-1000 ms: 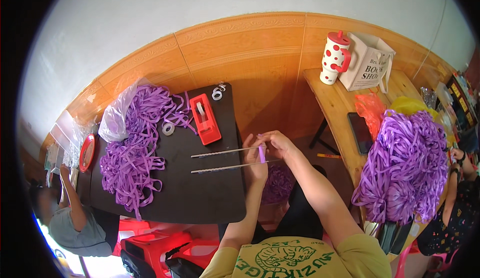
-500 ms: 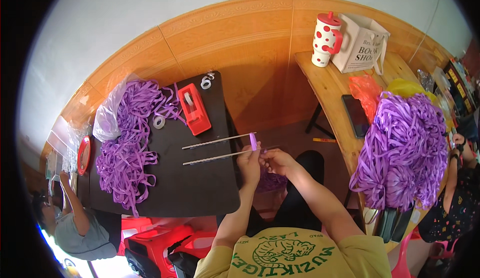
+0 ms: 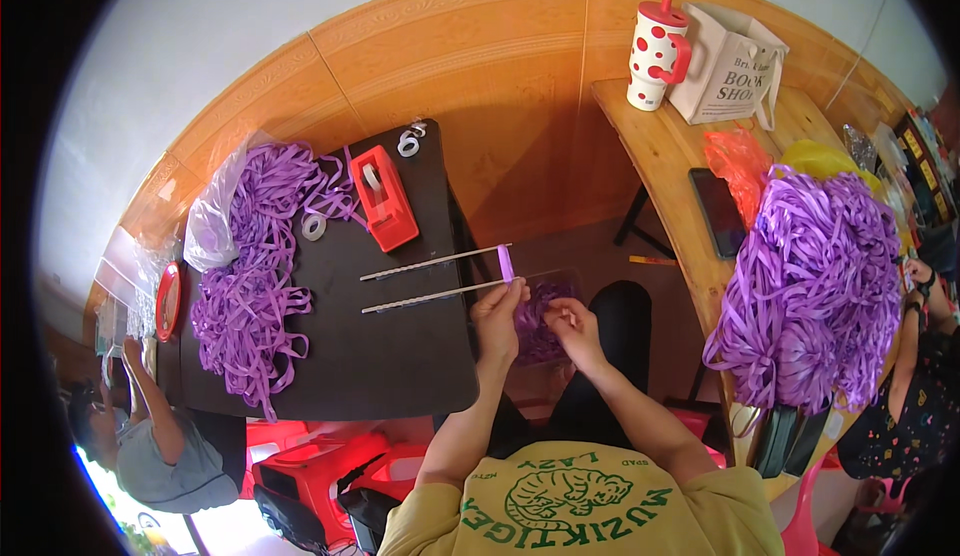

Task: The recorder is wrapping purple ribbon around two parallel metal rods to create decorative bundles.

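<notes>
Two thin metal rods (image 3: 430,261) stick out over the right edge of the black table. A short band of purple ribbon (image 3: 505,262) spans their ends. My left hand (image 3: 495,322) is closed at the nearer rod's end, thumb and fingers pinching the lower part of this ribbon. To its right, my right hand (image 3: 577,332) has its fingers pressed together; whatever they may hold is too small to tell. Beneath my hands, a clear plastic tub (image 3: 548,358) with loose purple ribbon sits at my lap, partly hidden by them.
On the black table (image 3: 380,366) lie a purple ribbon heap (image 3: 250,306), a red tape dispenser (image 3: 384,201) and tape rolls (image 3: 314,227). The wooden table (image 3: 665,161) holds a large ribbon pile (image 3: 810,286), a phone (image 3: 716,211), a spotted tumbler (image 3: 658,56) and a bag (image 3: 725,71). People sit at both sides.
My right hand has moved away from my left, to the right and slightly down, uncovering more of the tub. My left hand stays at the rod end. The view has tilted slightly.
</notes>
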Demonstrator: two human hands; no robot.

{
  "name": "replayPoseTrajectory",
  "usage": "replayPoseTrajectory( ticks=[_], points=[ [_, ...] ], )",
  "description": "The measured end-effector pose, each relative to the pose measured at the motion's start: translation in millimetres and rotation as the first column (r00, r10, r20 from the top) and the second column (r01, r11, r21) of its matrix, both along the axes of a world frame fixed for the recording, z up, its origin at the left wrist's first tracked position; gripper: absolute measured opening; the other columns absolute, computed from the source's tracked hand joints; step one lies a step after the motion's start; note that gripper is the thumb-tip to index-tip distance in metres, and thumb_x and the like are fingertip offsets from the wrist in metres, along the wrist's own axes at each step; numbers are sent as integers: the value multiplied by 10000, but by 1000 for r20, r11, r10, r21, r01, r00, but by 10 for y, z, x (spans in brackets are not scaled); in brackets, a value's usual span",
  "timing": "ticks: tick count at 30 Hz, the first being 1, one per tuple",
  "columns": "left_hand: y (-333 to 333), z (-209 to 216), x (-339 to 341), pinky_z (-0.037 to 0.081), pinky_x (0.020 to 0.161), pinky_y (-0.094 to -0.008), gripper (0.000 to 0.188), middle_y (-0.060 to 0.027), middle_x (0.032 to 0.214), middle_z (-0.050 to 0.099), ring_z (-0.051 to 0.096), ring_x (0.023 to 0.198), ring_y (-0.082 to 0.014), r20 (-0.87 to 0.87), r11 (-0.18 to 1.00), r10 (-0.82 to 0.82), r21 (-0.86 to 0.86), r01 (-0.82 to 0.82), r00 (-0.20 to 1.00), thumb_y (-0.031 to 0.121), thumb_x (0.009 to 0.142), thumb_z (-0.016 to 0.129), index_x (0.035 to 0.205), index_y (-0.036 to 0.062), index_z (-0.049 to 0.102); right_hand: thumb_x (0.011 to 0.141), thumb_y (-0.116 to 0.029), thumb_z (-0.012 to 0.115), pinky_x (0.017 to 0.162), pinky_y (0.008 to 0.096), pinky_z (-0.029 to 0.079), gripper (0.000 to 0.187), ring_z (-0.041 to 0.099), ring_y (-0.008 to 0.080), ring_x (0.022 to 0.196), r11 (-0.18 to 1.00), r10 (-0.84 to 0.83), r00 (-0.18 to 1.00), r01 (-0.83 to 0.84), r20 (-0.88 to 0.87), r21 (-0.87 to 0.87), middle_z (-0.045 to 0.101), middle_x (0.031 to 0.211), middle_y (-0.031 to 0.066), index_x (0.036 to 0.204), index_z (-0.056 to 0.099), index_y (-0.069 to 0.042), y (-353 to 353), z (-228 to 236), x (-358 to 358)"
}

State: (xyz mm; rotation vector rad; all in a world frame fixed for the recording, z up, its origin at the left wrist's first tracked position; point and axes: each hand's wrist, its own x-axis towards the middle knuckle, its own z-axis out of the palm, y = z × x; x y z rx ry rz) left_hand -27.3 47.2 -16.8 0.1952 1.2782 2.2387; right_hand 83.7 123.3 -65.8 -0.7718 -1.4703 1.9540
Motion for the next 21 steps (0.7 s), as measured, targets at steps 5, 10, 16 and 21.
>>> replayPoseTrajectory(
  ticks=[5,10,16,21],
  points=[
    [-67,-9,-20,494,748,-290,143,-113,917,653,611,809,-180,27,1000,-7,30,6,1000,30,854,613,966,-51,650,758,-89,692,792,275,433,265,540,151,935,921,133,987,-156,88,356,538,992,49,1002,602,-38,-125,315,-76],
    [-41,31,8,493,742,-289,137,-113,914,654,614,810,-186,43,999,-42,35,40,998,26,852,613,960,-48,653,810,-52,629,784,267,420,147,530,152,951,960,169,985,-170,27,221,548,986,51,954,636,-28,-201,-49,-26],
    [-76,-49,-28,496,732,-290,126,-104,901,656,619,805,-178,34,998,-28,50,26,999,29,853,613,947,-40,661,880,-8,540,729,210,405,207,535,121,881,960,94,995,-102,42,260,554,1017,50,1070,620,4,-388,83,192],
    [-42,-8,-19,498,730,-282,128,-93,885,657,620,794,-163,33,999,-30,26,29,999,36,855,615,953,-29,664,920,-93,508,659,197,427,207,548,88,753,998,56,996,-57,-69,-2,594,885,36,1079,624,-29,-303,160,137]
  ],
)
